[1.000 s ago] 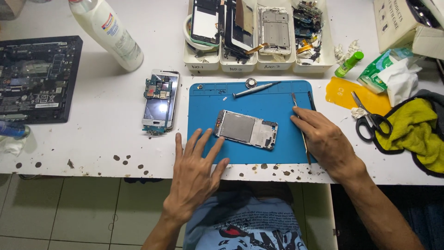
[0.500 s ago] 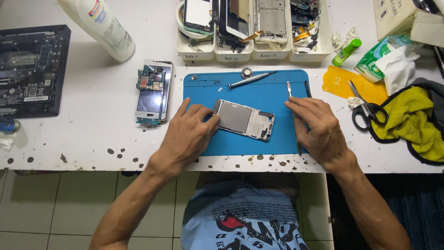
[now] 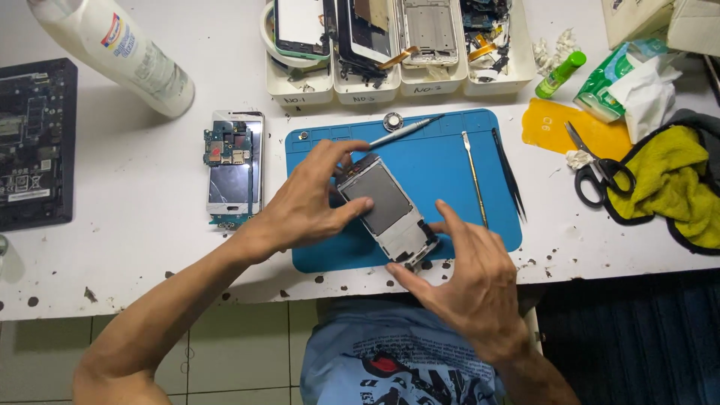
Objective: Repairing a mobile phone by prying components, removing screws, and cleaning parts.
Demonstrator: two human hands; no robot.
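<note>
Hands hold the flat grey metal phone frame (image 3: 390, 210) above the blue rubber work mat (image 3: 450, 172). The left hand (image 3: 311, 199) pinches its top end, the right hand (image 3: 469, 274) its bottom. The frame looks stripped; the green circuit board (image 3: 229, 144) lies apart on another phone, not yet fitted.

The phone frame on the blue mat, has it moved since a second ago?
Yes. The phone frame, which lay flat across the blue mat, is now turned diagonal and gripped by the left hand and right hand.
</note>
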